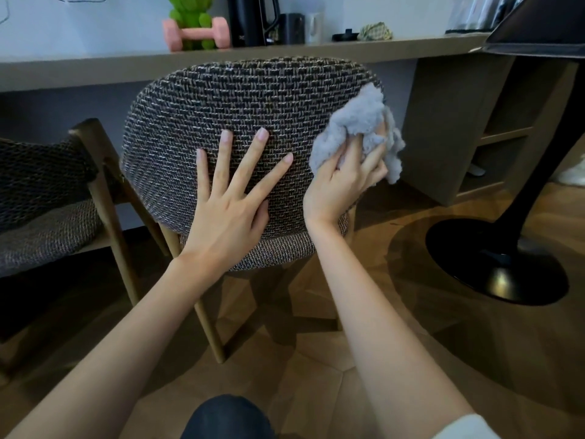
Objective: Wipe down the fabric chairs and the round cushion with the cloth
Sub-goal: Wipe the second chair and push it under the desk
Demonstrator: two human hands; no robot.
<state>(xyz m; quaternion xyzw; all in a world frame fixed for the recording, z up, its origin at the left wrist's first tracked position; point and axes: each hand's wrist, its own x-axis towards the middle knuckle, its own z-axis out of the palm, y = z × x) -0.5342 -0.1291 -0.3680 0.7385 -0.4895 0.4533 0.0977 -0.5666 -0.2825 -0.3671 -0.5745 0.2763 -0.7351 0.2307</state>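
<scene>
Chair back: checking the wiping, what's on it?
On the chair back: left hand flat; right hand holds a grey cloth against its right edge. Fabric under them is hidden.

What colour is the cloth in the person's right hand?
Light grey; the cloth shows in the head view, bunched against the chair back.

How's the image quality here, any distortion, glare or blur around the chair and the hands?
Head view: the wide lens bows the desk edge and stretches the forearms; the chair back and left hand are sharp; the cloth in the right hand looks slightly soft; glare spots the black table base.
</scene>
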